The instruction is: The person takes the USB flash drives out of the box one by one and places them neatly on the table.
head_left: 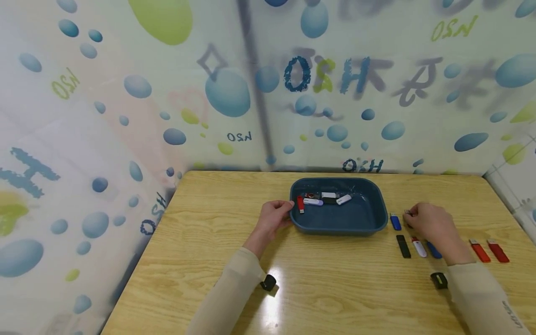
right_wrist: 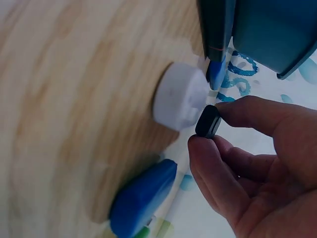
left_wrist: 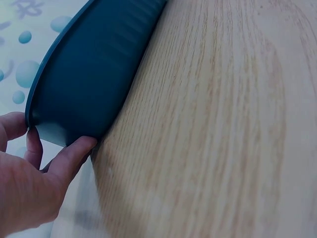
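Observation:
A dark blue plastic bin (head_left: pixel 339 231) stands on the wooden table with several USB flash drives inside, among them a red one (head_left: pixel 300 204) and a white one (head_left: pixel 344 199). My left hand (head_left: pixel 274 216) grips its left end, the thumb at the rim and fingers (left_wrist: pixel 74 156) low against the wall. To the right of the bin, my right hand (head_left: pixel 433 225) pinches a black USB flash drive (right_wrist: pixel 207 121) between thumb and fingertips. Close by are a white flash drive (right_wrist: pixel 178 94) and a blue one (right_wrist: pixel 143 198).
Beside the bin's right end lies a blue flash drive (head_left: pixel 395 222). Nearer are a black one (head_left: pixel 404 246) and another blue one (head_left: pixel 434 250), partly covered by my right wrist. Two red ones (head_left: pixel 480 251) lie farther right. A patterned curtain (head_left: pixel 268 93) hangs behind the table (head_left: pixel 209 223).

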Demonstrator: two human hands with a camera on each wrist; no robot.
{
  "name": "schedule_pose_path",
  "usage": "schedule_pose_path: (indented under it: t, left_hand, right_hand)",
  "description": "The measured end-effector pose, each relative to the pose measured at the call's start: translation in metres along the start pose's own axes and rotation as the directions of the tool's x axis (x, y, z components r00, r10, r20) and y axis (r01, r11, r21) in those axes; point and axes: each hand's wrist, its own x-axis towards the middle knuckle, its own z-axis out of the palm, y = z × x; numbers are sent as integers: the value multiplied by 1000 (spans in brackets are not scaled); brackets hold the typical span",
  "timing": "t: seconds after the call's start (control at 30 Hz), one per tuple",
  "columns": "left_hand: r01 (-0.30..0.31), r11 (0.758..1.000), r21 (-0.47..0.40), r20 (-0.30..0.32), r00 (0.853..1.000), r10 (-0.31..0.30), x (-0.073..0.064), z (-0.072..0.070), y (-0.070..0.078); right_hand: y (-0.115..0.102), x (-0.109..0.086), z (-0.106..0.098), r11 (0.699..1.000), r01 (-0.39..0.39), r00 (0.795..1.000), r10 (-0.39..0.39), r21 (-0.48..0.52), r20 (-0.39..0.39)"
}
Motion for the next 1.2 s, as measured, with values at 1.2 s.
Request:
schedule_pose_path:
  t: [1.2]
  left_hand:
    - [-2,1000,-15,-6,1000,2,1,1,-1]
  right_hand:
    - [-1,0,1,1000,16,997,-15,-20,72]
